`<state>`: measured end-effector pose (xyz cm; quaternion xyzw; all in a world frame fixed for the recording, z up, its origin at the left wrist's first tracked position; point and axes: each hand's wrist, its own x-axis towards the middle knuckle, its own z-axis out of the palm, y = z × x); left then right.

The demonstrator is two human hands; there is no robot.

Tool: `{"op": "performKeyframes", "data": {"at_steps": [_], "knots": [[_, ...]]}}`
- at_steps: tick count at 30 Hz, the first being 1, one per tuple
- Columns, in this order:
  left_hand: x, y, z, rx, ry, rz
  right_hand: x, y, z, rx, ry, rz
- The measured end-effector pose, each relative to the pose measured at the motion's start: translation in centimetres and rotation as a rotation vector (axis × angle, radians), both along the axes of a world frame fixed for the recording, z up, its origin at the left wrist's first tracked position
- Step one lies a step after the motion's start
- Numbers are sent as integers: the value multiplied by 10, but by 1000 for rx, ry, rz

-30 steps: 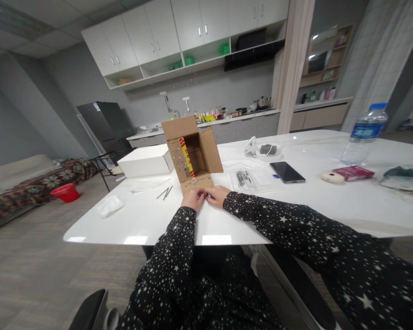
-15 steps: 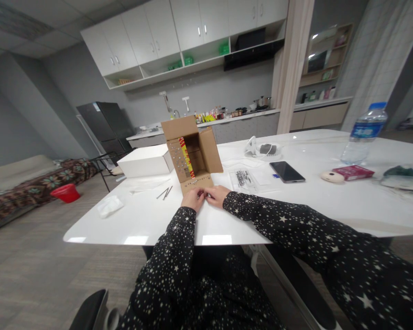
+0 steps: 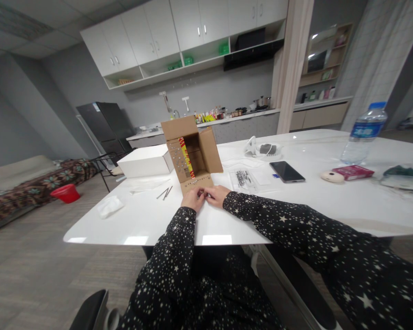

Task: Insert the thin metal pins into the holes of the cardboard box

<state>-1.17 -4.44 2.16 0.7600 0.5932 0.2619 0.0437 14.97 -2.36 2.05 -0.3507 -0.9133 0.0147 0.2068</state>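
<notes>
My left hand [image 3: 192,199] and my right hand [image 3: 217,196] meet fingertip to fingertip at the near flap of an open cardboard box [image 3: 211,151]. Both sets of fingers are curled into a pinch, and whatever lies between them is too small and hidden to name. The box rests on its side with its opening towards me; small shiny pieces dot its left flap and near flap, and a yellow and red strip of tape runs down the left one. Two thin metal tools that look like tweezers [image 3: 166,193] lie left of my left hand.
On the white table [image 3: 131,229] stand a white box [image 3: 146,161] and a water bottle [image 3: 365,133]. A crumpled tissue [image 3: 110,206], a clear tray of small dark parts [image 3: 243,179], a phone [image 3: 287,172] and a magenta packet [image 3: 354,172] lie around.
</notes>
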Motion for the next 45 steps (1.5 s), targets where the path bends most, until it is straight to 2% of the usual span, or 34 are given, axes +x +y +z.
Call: {"op": "performKeyframes", "data": {"at_steps": [18, 28, 45], "knots": [[-1, -1, 0, 27, 21, -32, 1, -1, -1, -6, 12, -16], [-1, -11, 1, 17, 26, -33, 1, -3, 2, -12, 7, -21], [-3, -8, -3, 35, -33, 12, 1, -4, 1, -7, -8, -38]]}}
